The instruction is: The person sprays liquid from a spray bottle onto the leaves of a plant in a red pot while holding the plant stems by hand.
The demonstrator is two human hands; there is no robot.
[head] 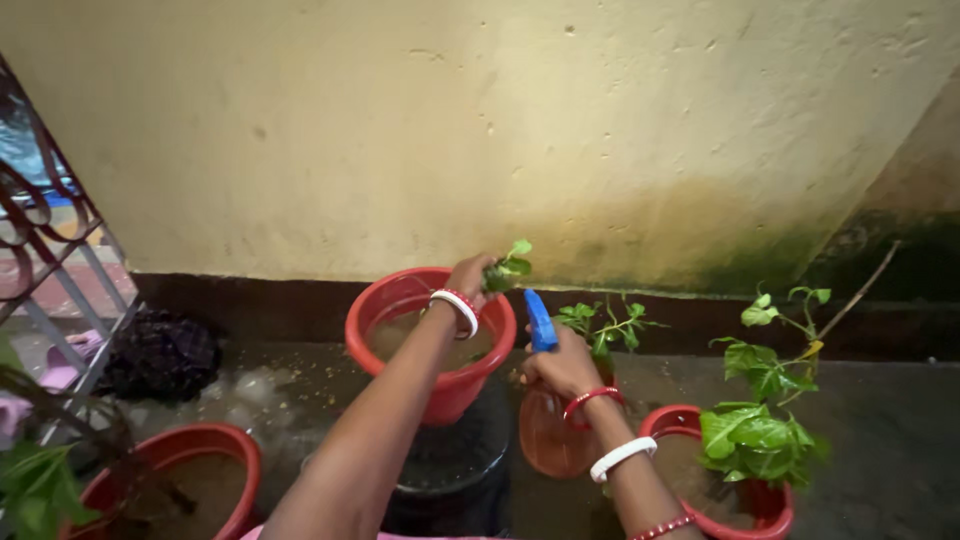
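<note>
The orange spray bottle [553, 437] with its blue nozzle [540, 320] hangs between two red pots, gripped in the closed right hand [562, 366]. The left hand [470, 277] pinches a leafy sprig [507, 268] over the red pot [432, 345] by the wall [480, 120]. A green plant [757, 425] stands at the right.

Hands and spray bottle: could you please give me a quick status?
Left hand pinching leafy sprig over red pot. Right hand gripping orange spray bottle, blue nozzle up. Nothing between.
</note>
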